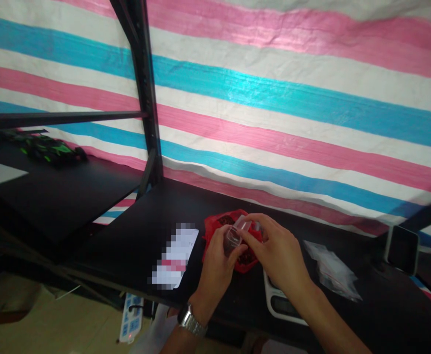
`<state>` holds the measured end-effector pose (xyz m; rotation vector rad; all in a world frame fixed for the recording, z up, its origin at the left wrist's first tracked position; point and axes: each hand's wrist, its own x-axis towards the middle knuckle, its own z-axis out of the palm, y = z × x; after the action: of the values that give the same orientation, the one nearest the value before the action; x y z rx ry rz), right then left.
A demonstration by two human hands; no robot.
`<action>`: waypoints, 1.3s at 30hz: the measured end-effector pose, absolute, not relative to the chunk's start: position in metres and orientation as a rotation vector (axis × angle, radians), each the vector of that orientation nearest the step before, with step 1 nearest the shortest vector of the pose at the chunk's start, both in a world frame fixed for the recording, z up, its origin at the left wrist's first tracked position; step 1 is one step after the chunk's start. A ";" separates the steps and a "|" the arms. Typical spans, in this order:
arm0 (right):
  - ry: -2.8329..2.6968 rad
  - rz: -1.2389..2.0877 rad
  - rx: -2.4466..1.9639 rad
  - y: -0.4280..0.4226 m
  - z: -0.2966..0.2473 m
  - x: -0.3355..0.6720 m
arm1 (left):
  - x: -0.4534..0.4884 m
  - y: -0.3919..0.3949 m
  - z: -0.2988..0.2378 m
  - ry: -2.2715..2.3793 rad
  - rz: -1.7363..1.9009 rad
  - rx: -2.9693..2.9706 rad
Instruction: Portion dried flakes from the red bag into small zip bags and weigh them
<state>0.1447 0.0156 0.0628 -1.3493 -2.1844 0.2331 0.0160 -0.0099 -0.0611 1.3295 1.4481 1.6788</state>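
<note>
My left hand is wrapped round a small clear plastic jar with dark contents, held above a black shelf board. My right hand pinches the jar's clear lid at the top of the jar, fingers closed on it. Just behind and below both hands lies a red bag holding dark pieces. A metal watch sits on my left wrist.
A blurred white card lies left of the hands. Under my right forearm is a white digital scale; clear plastic bags lie to the right, near a small black device. A green-black toy car is on the left shelf. A striped tarp hangs behind.
</note>
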 end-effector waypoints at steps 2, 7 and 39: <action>-2.127 0.207 -1.450 0.021 0.061 0.147 | 0.016 -0.012 -0.060 1.491 1.695 1.308; -2.355 0.185 -1.755 0.040 0.038 0.140 | 0.009 -0.015 -0.062 1.636 1.752 1.128; -1.666 1.093 -1.291 0.044 0.030 0.151 | 0.003 -0.016 -0.061 1.677 1.651 1.474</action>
<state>0.1513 0.0435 0.0296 -1.2907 -1.6664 1.0928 0.0031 -0.0161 -0.0615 1.4742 1.6768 1.6507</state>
